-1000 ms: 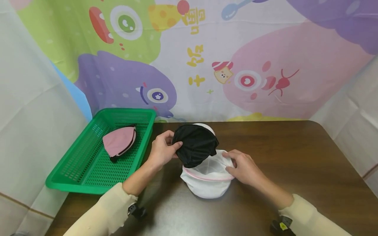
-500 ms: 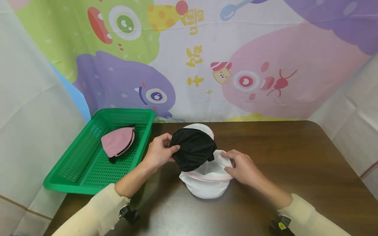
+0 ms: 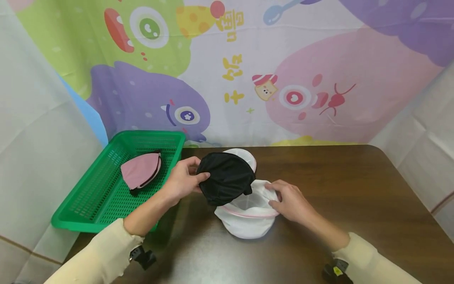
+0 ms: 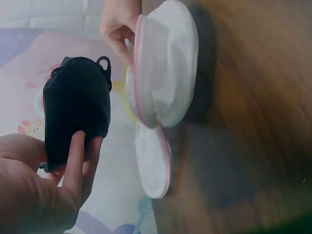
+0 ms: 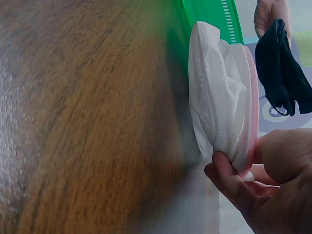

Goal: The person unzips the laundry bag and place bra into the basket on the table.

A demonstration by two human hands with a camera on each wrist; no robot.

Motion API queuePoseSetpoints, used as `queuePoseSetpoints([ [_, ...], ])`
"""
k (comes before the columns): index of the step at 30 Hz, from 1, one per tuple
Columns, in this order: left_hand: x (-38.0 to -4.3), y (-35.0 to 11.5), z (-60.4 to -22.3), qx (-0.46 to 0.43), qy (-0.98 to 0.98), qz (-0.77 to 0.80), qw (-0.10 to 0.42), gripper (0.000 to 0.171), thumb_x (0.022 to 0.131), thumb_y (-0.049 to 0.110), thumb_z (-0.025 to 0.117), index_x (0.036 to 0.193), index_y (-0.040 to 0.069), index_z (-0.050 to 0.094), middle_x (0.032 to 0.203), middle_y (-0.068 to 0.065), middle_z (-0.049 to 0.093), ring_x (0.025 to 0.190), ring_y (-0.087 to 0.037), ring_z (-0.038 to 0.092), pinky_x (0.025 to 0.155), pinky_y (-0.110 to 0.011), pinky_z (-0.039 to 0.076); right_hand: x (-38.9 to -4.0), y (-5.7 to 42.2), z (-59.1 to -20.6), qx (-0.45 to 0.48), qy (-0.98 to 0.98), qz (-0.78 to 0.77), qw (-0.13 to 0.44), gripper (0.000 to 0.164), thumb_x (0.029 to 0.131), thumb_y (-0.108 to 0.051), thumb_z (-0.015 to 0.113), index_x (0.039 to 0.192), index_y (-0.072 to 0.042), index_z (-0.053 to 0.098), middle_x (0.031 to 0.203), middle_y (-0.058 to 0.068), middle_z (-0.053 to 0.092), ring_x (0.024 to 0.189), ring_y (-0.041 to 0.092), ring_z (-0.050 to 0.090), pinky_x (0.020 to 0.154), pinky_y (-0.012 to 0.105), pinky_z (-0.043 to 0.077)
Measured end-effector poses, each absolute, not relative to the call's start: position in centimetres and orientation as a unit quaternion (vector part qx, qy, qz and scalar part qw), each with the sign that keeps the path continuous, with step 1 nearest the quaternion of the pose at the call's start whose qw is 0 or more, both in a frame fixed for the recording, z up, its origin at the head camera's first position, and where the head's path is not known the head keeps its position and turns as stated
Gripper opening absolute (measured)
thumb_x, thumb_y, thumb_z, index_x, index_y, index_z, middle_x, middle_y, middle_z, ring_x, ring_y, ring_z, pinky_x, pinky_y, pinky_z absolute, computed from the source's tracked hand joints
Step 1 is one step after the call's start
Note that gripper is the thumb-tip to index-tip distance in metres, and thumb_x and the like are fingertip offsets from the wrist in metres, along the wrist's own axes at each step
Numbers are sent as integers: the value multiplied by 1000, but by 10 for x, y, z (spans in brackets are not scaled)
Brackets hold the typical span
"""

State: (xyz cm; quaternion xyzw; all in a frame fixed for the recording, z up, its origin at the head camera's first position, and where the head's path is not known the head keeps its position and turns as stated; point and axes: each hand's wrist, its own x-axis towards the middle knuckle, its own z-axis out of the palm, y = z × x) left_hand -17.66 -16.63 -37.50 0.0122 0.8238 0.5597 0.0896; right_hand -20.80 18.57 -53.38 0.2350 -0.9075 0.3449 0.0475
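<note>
My left hand pinches a folded black fabric piece between thumb and fingers. It is rounded like a cup, and small loops hang at its edge in the left wrist view. Held in the air, it covers part of a white mesh laundry bag with pink trim. The bag stands on the table with its round mouth open, and its white lid is folded back behind. My right hand pinches the bag's rim on the right side, thumb outside view partly; the right wrist view shows fingers on the white fabric.
On the left of the table stands a green perforated basket. Inside it lies a folded pink fabric piece with dark edging. A brown wooden table reaches back to a printed cartoon curtain.
My left hand has drawn the black fabric piece leftward, uncovering more of the bag's mouth and lid. My right hand keeps its grip on the rim, nearly still.
</note>
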Motion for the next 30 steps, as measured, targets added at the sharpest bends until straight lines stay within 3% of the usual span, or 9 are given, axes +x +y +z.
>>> queuePoseSetpoints([
  [7, -179, -180, -368, 46, 822, 553, 123, 12, 108, 1, 70, 117, -3, 63, 121, -29, 80, 87, -17, 82, 79, -39, 73, -210, 186, -537, 234, -902, 360, 50, 49, 89, -10, 88, 137, -3, 79, 112, 8, 74, 78, 11, 55, 64, 23, 42],
  [15, -185, -196, -356, 48, 823, 542, 164, 12, 109, 6, 71, 117, 1, 62, 117, -19, 81, 87, -15, 82, 84, -39, 73, -191, 175, -499, 226, -901, 369, 31, 48, 87, -3, 86, 134, 3, 79, 110, 13, 74, 78, 15, 56, 65, 25, 44],
  [22, -191, -209, -346, 52, 827, 527, 188, 15, 109, 6, 71, 115, 4, 58, 109, -10, 80, 82, -14, 82, 84, -40, 73, -207, 183, -529, 239, -897, 367, 53, 47, 89, -9, 88, 135, -3, 80, 113, 8, 75, 78, 11, 56, 66, 24, 44],
  [27, -194, -220, -341, 49, 828, 519, 207, 18, 110, 6, 70, 117, 4, 54, 105, -6, 77, 81, -16, 82, 83, -38, 72, -206, 183, -528, 252, -892, 371, 61, 49, 88, -10, 89, 136, -1, 79, 114, 9, 76, 78, 13, 57, 66, 24, 43],
  [30, -196, -228, -338, 41, 842, 496, 208, 26, 110, 10, 71, 127, 3, 53, 115, -10, 69, 80, -15, 76, 79, -35, 70, -208, 183, -530, 247, -897, 362, 59, 51, 88, -11, 90, 137, -3, 79, 116, 7, 77, 79, 10, 57, 66, 23, 45],
])
